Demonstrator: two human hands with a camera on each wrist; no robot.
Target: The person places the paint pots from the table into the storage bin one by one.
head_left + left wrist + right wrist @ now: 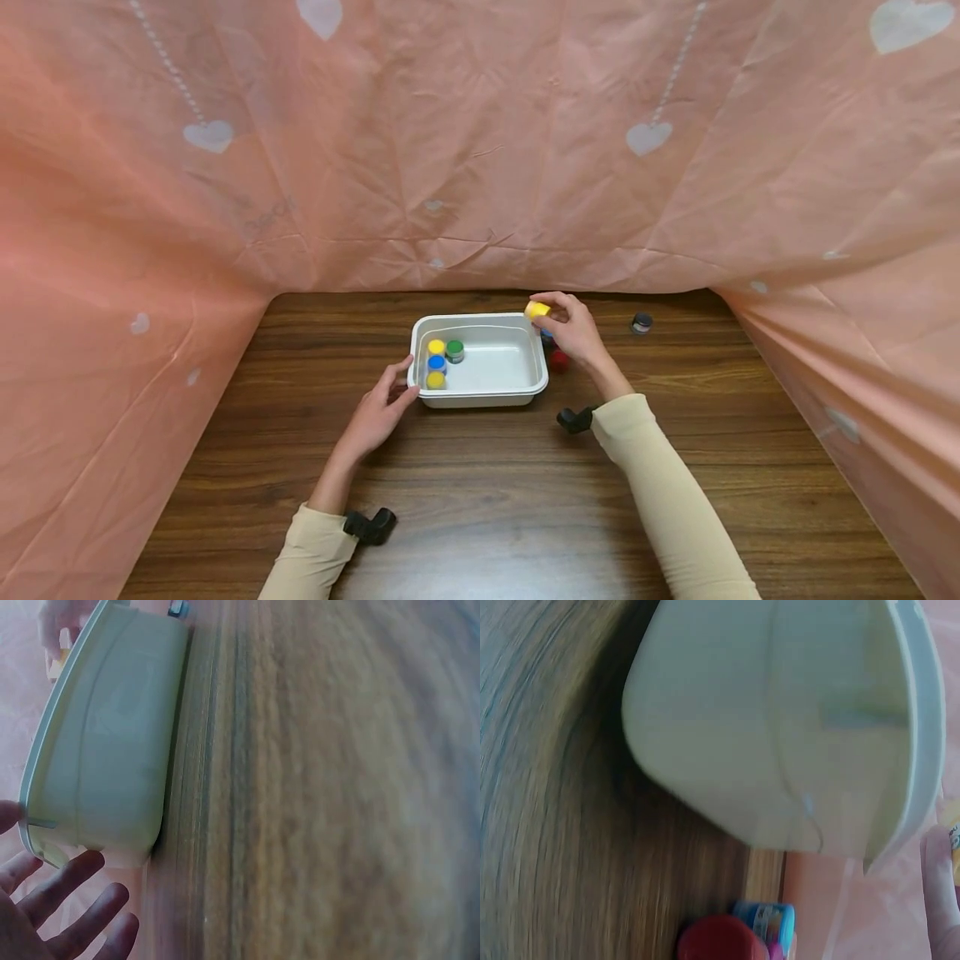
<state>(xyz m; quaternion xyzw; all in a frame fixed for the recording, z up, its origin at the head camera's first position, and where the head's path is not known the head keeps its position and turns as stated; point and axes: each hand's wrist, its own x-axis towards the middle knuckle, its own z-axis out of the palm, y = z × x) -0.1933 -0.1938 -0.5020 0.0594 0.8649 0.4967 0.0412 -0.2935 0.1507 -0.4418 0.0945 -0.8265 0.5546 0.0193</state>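
One yellow jar [537,310], pinched between thumb and fingers of the right hand [574,330] near the far right corner of the white tray [495,368], should be light, rigid, slightly slick, best gripped round its sides; the left hand [377,412], fingers spread, touches the tray's left end.

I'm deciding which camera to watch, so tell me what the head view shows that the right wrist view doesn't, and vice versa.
Head only: the left hand, the black-lidded jar and cream sleeves.
Right wrist only: printing on the blue jar and a magenta patch beside it.
Both: the white tub, the right hand with the yellow jar, the red jar, the blue jar itself, wooden table and pink cloth.
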